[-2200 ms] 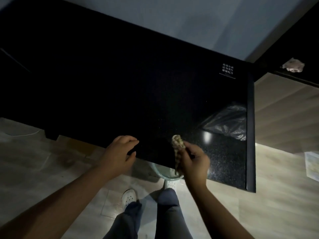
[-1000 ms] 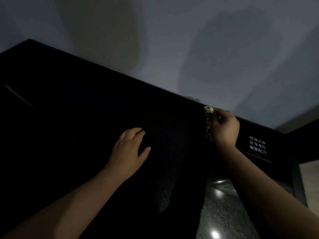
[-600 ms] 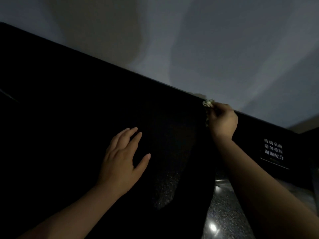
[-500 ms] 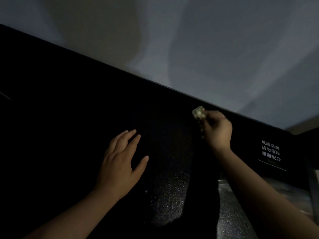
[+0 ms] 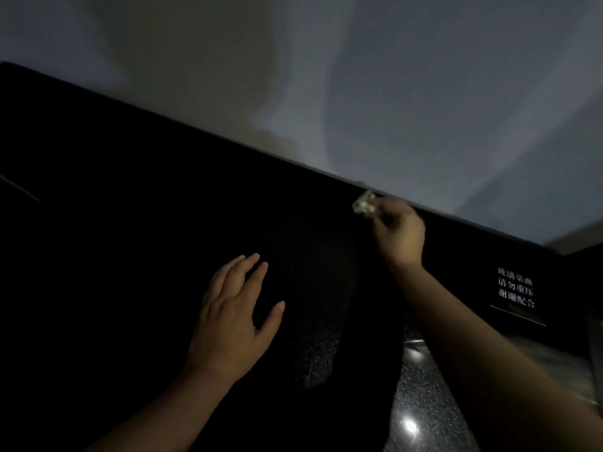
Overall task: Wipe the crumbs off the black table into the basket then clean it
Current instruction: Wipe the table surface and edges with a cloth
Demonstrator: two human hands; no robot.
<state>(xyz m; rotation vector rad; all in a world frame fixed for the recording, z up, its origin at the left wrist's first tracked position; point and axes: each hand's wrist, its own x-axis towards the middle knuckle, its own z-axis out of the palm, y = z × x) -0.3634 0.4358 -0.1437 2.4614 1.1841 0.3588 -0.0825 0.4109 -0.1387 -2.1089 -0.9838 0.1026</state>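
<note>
Head view: glossy table, left grip spread, crumpled cloth pinched in right grip.

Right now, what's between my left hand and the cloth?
In the head view, only dark table shows between left hand and cloth; the dimness could hide small bits.

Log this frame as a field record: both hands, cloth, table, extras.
left hand: open, fingers spread over the black table, contact unclear
right hand: grip pinching a crumpled cloth at the table's far edge
basket: not in view
crumbs: too dark to tell
sign: white lettering, table's right end
wall: behind the table
</note>
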